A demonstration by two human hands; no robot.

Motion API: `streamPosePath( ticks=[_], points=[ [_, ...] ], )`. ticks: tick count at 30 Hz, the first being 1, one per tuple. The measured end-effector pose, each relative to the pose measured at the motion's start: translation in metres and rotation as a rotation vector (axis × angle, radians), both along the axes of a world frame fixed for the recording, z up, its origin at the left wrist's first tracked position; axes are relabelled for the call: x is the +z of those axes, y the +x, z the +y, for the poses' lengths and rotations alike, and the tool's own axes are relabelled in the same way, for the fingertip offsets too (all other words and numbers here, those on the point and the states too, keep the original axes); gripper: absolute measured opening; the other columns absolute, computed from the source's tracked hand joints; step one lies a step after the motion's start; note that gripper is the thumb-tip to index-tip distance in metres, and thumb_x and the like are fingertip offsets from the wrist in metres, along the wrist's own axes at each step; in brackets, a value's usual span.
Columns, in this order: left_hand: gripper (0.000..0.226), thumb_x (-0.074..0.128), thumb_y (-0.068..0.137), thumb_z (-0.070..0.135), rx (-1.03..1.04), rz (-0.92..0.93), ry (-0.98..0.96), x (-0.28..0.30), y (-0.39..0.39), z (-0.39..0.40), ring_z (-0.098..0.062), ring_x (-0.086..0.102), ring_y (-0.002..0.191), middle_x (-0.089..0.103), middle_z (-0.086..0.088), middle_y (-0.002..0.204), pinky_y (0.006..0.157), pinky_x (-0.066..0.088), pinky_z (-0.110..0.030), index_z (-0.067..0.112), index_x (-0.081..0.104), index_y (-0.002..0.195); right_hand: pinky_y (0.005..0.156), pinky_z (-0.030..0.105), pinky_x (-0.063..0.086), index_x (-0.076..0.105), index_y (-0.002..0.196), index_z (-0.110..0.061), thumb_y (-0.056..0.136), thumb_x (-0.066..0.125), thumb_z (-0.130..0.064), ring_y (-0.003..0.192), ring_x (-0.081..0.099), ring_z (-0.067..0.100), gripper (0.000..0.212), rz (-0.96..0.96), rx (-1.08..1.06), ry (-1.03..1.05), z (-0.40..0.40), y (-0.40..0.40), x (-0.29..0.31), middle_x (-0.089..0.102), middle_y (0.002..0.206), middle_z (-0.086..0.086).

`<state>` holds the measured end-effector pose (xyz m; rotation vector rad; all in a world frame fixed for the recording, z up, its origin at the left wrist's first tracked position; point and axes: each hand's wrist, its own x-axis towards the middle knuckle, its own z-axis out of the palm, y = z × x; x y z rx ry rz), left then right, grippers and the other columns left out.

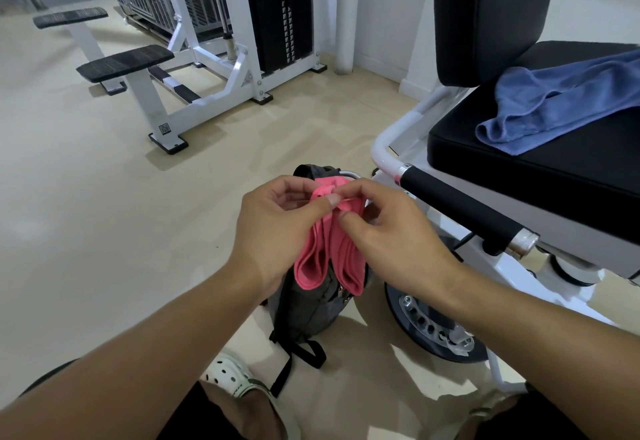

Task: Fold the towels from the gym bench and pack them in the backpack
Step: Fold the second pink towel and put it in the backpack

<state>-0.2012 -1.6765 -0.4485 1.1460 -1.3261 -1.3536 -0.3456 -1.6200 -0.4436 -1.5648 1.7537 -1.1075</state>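
Note:
A pink towel (329, 252) hangs in folds between both hands, right above the dark grey backpack (308, 311) that stands on the floor. My left hand (273, 224) pinches the towel's top edge from the left. My right hand (391, 231) pinches the same edge from the right, fingertips almost touching the left thumb. A blue towel (554, 103) lies crumpled and unfolded on the black seat of the gym bench (536, 169) at the right.
The bench's black handle (460, 211) and white frame with a wheel (433, 328) stand close to the right of the backpack. A white weight machine (221, 58) with black foot pads stands at the back left. My feet in white clogs (232, 373) show at the bottom.

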Motion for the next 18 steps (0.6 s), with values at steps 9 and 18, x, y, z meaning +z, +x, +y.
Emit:
streamPosePath(
  ticks=[9,18],
  points=[
    [0.012,0.072,0.093,0.009,0.098,0.033,-0.011,0.014,0.03,-0.044,-0.012,0.066,0.076,0.076,0.003,0.082,0.08,0.051,-0.037,0.02,0.068,0.091,0.068,0.01,0.047,0.059,0.099,-0.028,0.089,0.076,-0.028,0.083,0.06,-0.01,0.02,-0.01,-0.19,-0.156,-0.006,-0.025,0.025,0.061,0.087,-0.03],
    [0.012,0.059,0.098,0.008,-0.05,0.159,0.051,0.019,0.095,-0.096,-0.011,0.069,0.08,0.072,0.0,0.097,0.079,0.06,-0.03,0.018,0.066,0.097,0.09,0.031,0.057,0.066,0.129,-0.019,0.088,0.077,-0.013,0.096,0.069,0.011,0.043,-0.247,-0.3,-0.086,-0.016,-0.094,0.054,0.075,0.107,-0.001]
  ],
)
